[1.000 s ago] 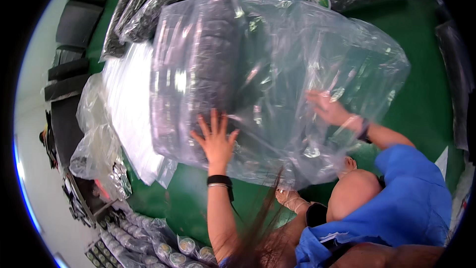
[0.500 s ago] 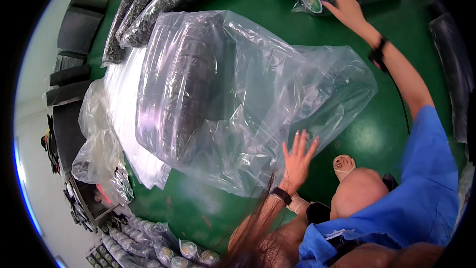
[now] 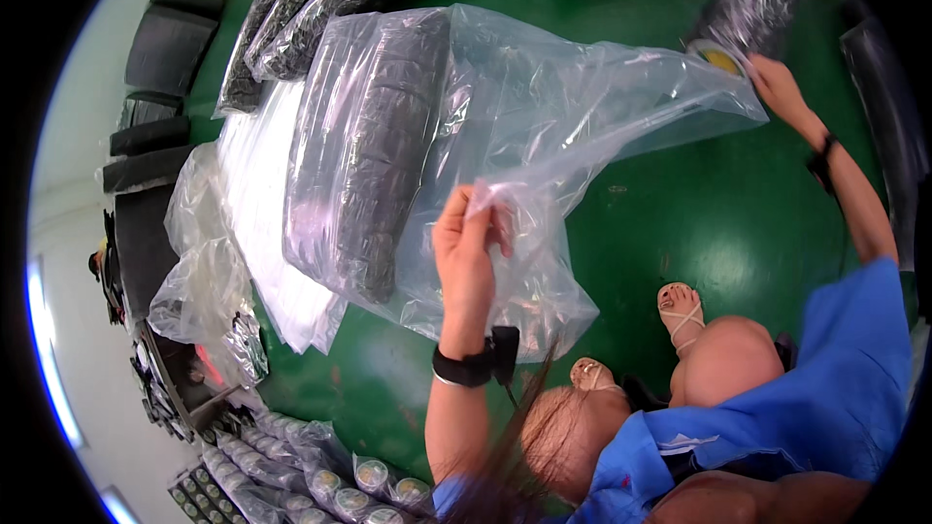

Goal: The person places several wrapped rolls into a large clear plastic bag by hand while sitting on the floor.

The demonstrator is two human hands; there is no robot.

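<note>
"Two hands up, both at the bag side! L hand [image 3: 466, 257] is pinched tight on film of the see-through bag [image 3: 524, 68], raised in front of the body. Why there, d'you reckon?"

"Prob. to hold that edge off the floor; the film runs taut-ish from the pinch over to the R side."

"And R hand [image 3: 786, 97]?"

"Fingers at the near end of a dark wrapped roll [image 3: 767, 5], upper R. Bag corner's right by it; can't tell if they're clamped on roll, film or both."

"Roll's pos.?"

"Lying on the floor, labelled end toward the bag, film lapping over that end. Seems angled to line up w/ the film."

"Dark padded rolls [image 3: 383, 165] sit inside the bag, L half; prob. their weight anchors it."

"Edges, quick!"

"L side of the bag overlaps white sheets [image 3: 257, 175]; three dark rolls [image 3: 306, 0] crowd its upper L corner. Tight there."

"Room?"

"R of the bag, green floor [image 3: 621, 243] stretches from the loose film to the R foot [image 3: 682, 315]. L foot [image 3: 592, 376] is near the bag's lower corner, so less slack that way."
</note>
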